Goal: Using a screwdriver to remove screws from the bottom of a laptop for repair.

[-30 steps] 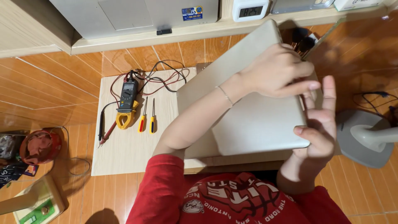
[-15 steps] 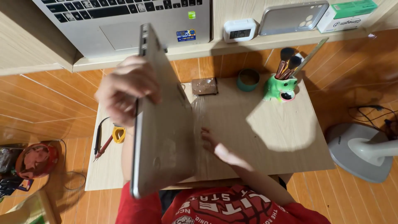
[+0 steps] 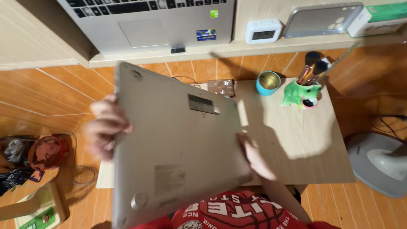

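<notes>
I hold a closed silver laptop above a low wooden table, its underside with rubber feet and labels facing me. My left hand grips its left edge, blurred by motion. My right hand holds its right edge from below, fingers partly hidden behind the casing. The laptop covers the left half of the table and whatever lies there.
A teal cup, a green frog-shaped holder with brushes and a small copper-coloured square piece stand at the table's far side. On a shelf behind are an open laptop, a small clock and a phone. A grey fan base sits on the floor at right.
The laptop has turned from standing on edge to lying nearly flat with its underside up, and now covers the table's left side. Both hands shifted to its two side edges.
</notes>
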